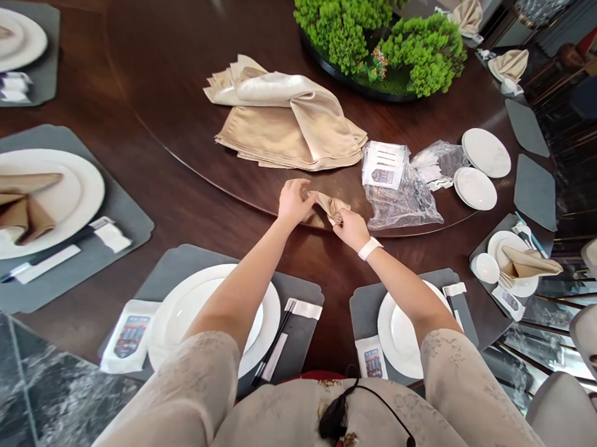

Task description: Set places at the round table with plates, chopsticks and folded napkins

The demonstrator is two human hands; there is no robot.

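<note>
Between my hands is a gold cloth napkin (329,204), gathered and partly folded, over the edge of the round turntable. My left hand (294,201) grips its left end, with a bit of cloth showing below the fingers. My right hand (351,227), a white band on its wrist, pinches the right end. Just beyond lies a stack of gold napkins (268,135), with a loosely rolled bundle of napkins (276,90) on top. To the right, white printed packets (385,164) rest on clear plastic wrapping (402,205).
Nearest me are a left plate (173,323) and a right plate (391,329) on grey placemats, with chopsticks (275,345) and wipe packets. A green plant arrangement (379,46) stands at the back. Small white plates (485,152) sit right; a set place with folded napkin (22,204) lies left.
</note>
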